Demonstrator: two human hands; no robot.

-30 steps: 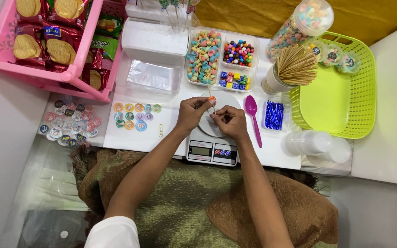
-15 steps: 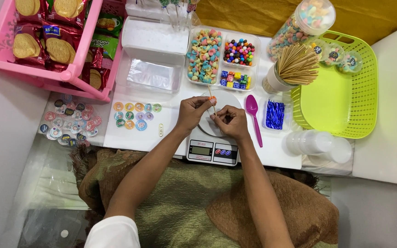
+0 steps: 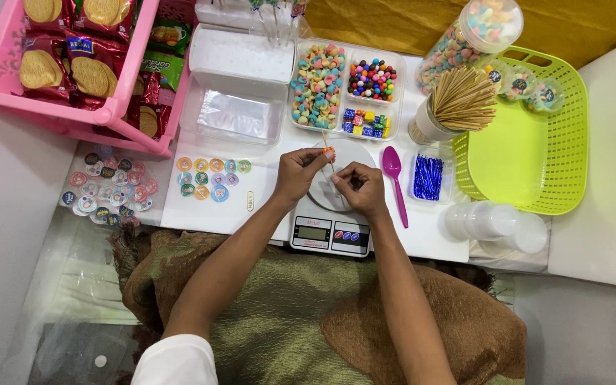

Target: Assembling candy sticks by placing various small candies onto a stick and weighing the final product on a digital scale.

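Little has shifted: your left hand (image 3: pixel 297 173) still pinches an orange candy (image 3: pixel 329 152) on one thin skewer (image 3: pixel 331 162), your right hand (image 3: pixel 360 189) closed on its lower end, above the scale (image 3: pixel 329 234). One purple spoon (image 3: pixel 395 178) lies just right; bare tabletop (image 3: pixel 251 214) opens left.

I see a white tabletop (image 3: pixel 208 214) carrying everything. A kitchen scale (image 3: pixel 331 229) sits at its near edge, with a purple spoon (image 3: pixel 396 180) just beside it and a small clear box of blue twist ties (image 3: pixel 429 177) next to that. Farther back lies a divided clear tray of candies (image 3: pixel 344 89), a clear lidded box (image 3: pixel 235 93) to its left, and a cup of wooden skewers (image 3: pixel 450 107) to its right. Round stickers (image 3: pixel 212 178) lie in rows left of the scale. A lime green basket (image 3: pixel 536 135) rests at the right, stacked clear cups (image 3: pixel 493 222) lying near it. A pink rack of biscuit packs (image 3: pixel 73 71) stands at the far left.
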